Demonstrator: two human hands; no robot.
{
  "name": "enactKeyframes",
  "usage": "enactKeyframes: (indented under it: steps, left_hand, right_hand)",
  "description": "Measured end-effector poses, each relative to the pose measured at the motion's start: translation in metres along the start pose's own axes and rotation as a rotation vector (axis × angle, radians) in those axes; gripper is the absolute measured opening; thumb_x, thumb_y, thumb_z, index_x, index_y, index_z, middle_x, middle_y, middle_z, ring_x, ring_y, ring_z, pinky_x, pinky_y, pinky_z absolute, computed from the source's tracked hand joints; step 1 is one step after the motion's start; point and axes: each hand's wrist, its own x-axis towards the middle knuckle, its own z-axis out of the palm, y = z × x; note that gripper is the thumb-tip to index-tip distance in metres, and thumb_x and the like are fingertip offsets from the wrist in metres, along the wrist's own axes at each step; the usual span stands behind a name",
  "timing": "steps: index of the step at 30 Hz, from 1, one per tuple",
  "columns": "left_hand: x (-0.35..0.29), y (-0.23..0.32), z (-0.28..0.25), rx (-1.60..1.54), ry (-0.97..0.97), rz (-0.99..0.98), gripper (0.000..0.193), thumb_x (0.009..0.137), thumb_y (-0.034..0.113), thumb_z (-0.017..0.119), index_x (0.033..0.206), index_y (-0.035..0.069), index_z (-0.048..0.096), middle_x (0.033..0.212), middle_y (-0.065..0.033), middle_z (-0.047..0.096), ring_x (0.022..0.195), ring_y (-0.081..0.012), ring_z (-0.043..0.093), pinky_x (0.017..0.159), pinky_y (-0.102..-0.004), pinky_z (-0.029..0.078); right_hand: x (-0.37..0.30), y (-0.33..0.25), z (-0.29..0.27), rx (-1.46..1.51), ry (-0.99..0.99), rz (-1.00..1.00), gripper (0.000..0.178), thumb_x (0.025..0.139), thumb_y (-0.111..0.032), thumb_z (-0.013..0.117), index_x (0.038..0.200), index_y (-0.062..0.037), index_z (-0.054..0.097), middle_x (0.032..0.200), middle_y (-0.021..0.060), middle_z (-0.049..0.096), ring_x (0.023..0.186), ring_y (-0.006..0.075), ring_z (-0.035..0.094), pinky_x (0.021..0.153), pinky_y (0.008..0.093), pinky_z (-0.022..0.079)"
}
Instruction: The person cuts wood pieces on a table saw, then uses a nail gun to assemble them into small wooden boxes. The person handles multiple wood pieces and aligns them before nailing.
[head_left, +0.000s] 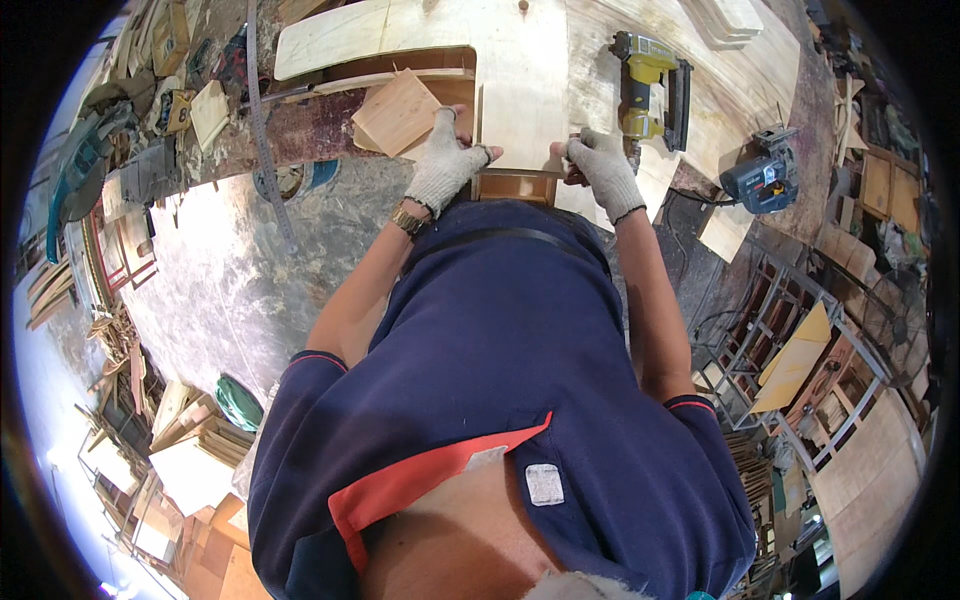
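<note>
A pale L-shaped wooden panel (522,112) lies on the workbench, its narrow part reaching toward my waist between my hands. At its left edge is my left hand (440,165), in a white knitted glove, fingers spread and thumb stretched to the panel's near corner. Its fingertips are by a small square board (397,110) lying askew on a wooden frame. My right hand (600,172), gloved too, has its fingers curled at the panel's right near corner; their undersides are hidden. Below the near edge shows a brown wooden piece (515,187).
A yellow-and-black nail gun (648,90) lies right of the panel, and a blue jigsaw (760,182) with its cord farther right. A metal ruler (262,130) crosses the bench's left part. Stacked boards (725,20), a teal power saw (80,170) and a metal frame (800,350) surround me.
</note>
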Motion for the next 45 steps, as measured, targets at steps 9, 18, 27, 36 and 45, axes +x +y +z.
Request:
enactKeyframes:
  steps: [9,18,27,36,45]
  left_hand:
    - [-0.015,0.007,-0.008,0.843,0.231,1.120,0.067,0.079,0.021,0.079,0.141,0.008,0.057,0.133,-0.0127,0.064,0.124,-0.0342,0.061,0.107,-0.0466,0.050]
    - [0.016,0.033,-0.016,0.811,0.184,1.369,0.049,0.080,0.005,0.071,0.128,0.001,0.064,0.130,-0.0151,0.067,0.127,-0.0327,0.063,0.111,-0.0468,0.049]
    - [-0.021,0.085,0.007,0.991,0.186,1.173,0.065,0.067,0.011,0.081,0.128,-0.001,0.061,0.124,-0.0182,0.066,0.122,-0.0337,0.062,0.105,-0.0436,0.050]
    - [-0.016,0.105,0.021,1.033,0.067,1.031,0.082,0.065,0.029,0.090,0.134,-0.002,0.057,0.123,-0.0188,0.064,0.118,-0.0353,0.060,0.103,-0.0449,0.049]
    - [0.002,0.038,0.003,0.427,0.041,0.671,0.105,0.077,0.055,0.084,0.158,0.009,0.037,0.164,-0.0221,0.034,0.150,-0.0378,0.037,0.121,-0.0472,0.034]
  right_hand:
    - [-0.017,-0.026,-0.010,0.117,-0.035,0.003,0.035,0.084,-0.034,0.081,0.084,-0.0014,0.068,0.064,0.0040,0.059,0.050,0.0135,0.059,0.049,0.0261,0.051]
    - [-0.030,-0.061,-0.036,0.165,-0.065,0.005,0.029,0.085,-0.029,0.079,0.080,-0.0024,0.070,0.062,0.0021,0.056,0.048,0.0125,0.054,0.045,0.0264,0.041]
    - [-0.027,-0.068,-0.060,0.310,-0.152,0.091,0.020,0.088,-0.025,0.077,0.082,-0.0069,0.072,0.056,-0.0058,0.049,0.045,0.0077,0.042,0.043,0.0267,0.029]
    - [-0.024,-0.070,-0.075,0.330,-0.171,0.118,0.020,0.089,-0.026,0.077,0.085,-0.0065,0.072,0.058,-0.0048,0.052,0.046,0.0074,0.046,0.042,0.0258,0.031]
    - [0.007,-0.023,-0.055,0.121,-0.138,0.004,0.029,0.088,-0.031,0.080,0.085,-0.0044,0.069,0.068,0.0005,0.062,0.055,0.0085,0.058,0.045,0.0233,0.041]
